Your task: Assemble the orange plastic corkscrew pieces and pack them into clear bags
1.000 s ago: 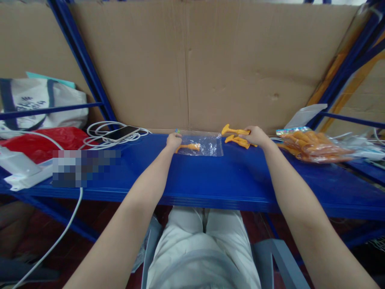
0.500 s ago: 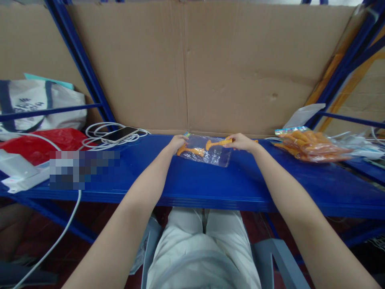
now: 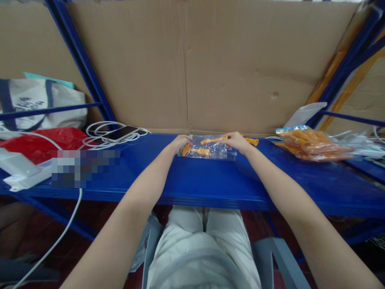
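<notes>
My left hand (image 3: 181, 142) is closed on the left end of a clear plastic bag (image 3: 222, 152) lying on the blue table. Through the film shows an orange plastic piece (image 3: 198, 152) with a flared head, close to my left fingers. Between the fingers of my right hand (image 3: 236, 141) is a second long orange plastic piece (image 3: 213, 140), its head pointing left over or inside the bag; which of the two I cannot tell. Just right of that hand, partly hidden by it, lies another orange piece (image 3: 252, 141).
At right sits a full bag of orange pieces (image 3: 313, 144) beside clear packaging (image 3: 361, 146). A phone (image 3: 122, 133) on coiled white cable, a red bag (image 3: 57, 138) and a white power strip (image 3: 27, 176) occupy the left. Cardboard (image 3: 228, 68) stands behind the table (image 3: 210, 180).
My right hand has moved left with its orange piece, farther over the bag. The bag and the piece inside have shifted slightly right, and another orange piece now shows more behind my right hand.
</notes>
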Demonstrator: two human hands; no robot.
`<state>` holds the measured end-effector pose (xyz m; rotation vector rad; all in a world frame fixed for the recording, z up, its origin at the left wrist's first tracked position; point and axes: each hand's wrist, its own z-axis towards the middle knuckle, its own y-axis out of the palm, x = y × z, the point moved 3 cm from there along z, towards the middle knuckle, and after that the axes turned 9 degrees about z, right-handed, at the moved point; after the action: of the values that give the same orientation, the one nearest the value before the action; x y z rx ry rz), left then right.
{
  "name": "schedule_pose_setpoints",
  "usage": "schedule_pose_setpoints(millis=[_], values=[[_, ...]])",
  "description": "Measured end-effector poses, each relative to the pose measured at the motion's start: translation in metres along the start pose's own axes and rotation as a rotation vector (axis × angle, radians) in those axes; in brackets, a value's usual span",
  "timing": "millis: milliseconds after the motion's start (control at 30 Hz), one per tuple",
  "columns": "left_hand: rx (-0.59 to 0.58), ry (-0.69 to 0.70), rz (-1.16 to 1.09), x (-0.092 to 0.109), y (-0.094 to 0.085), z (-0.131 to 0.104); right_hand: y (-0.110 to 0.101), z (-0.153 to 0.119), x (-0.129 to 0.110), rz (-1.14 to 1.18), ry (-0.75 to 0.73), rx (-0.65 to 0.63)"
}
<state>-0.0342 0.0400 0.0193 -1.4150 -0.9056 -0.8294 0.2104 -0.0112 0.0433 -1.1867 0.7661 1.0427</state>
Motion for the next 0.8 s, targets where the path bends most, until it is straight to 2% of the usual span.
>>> schedule_pose_setpoints(millis=[100,200,367,567,800], values=[[-0.015,0.024,-0.021,0.003,0.002,-0.002,0.014,-0.004,0.002,0.194,0.091,-0.11],[-0.049,0.023,-0.021,0.004,0.006,-0.004,0.023,-0.004,0.006,0.208,0.098,-0.146],[-0.115,0.049,-0.006,0.005,0.014,-0.005,0.026,0.006,0.014,0.113,0.032,-0.031],[-0.197,0.101,-0.029,0.006,0.018,-0.006,0.028,0.007,0.017,0.029,0.011,-0.08],[-0.23,0.1,0.028,0.009,0.021,-0.014,0.03,0.002,0.014,0.032,-0.013,0.049]])
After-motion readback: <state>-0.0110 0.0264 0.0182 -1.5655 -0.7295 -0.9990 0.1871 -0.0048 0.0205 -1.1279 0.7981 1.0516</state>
